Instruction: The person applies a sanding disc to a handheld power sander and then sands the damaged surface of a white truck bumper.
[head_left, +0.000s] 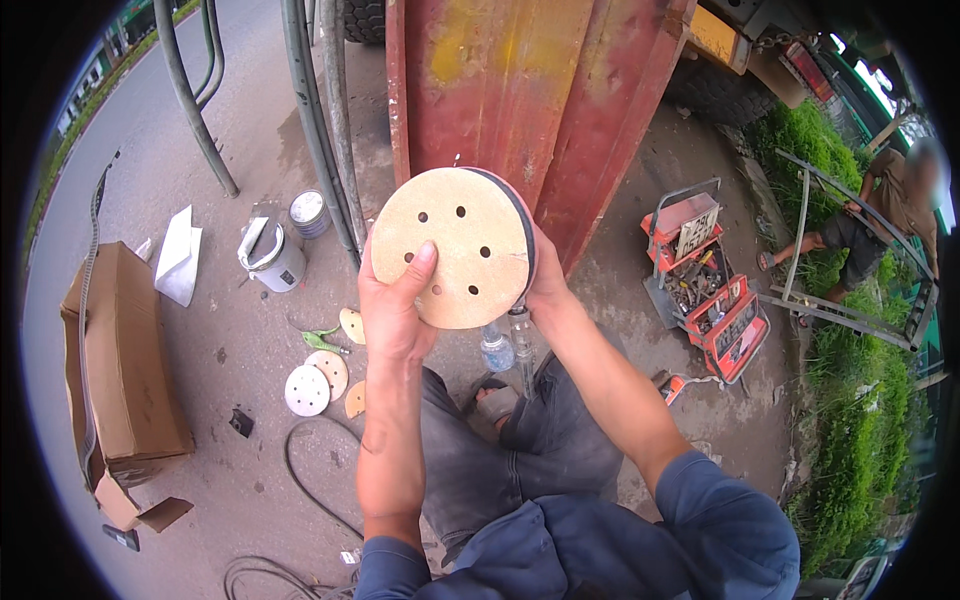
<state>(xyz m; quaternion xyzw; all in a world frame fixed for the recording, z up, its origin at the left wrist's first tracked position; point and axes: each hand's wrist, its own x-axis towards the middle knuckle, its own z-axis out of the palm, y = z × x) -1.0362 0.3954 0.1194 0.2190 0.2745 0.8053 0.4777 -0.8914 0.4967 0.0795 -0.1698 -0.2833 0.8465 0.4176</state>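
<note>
A beige perforated sanding disc [455, 225] faces up in the middle of the view, on a round dark-edged pad with a metal fitting [518, 322] below it, apparently a sander. My left hand [395, 310] grips its left side, thumb pressed on the disc's face. My right hand [545, 275] holds the right side, fingers hidden behind the pad. A plastic bottle [497, 352] shows just below, between my legs. More sanding discs [307, 390] lie on the ground at the lower left, near a green tool [320, 338].
A red rusty panel [500, 80] rises ahead, with pipes [315, 120] at left. A cardboard box [130, 360], white bucket [273, 262], paint can [309, 212] and hose [290, 450] lie left. Right are an open red toolbox [695, 280], grass [830, 440] and another person [870, 200] beside a metal frame [805, 225].
</note>
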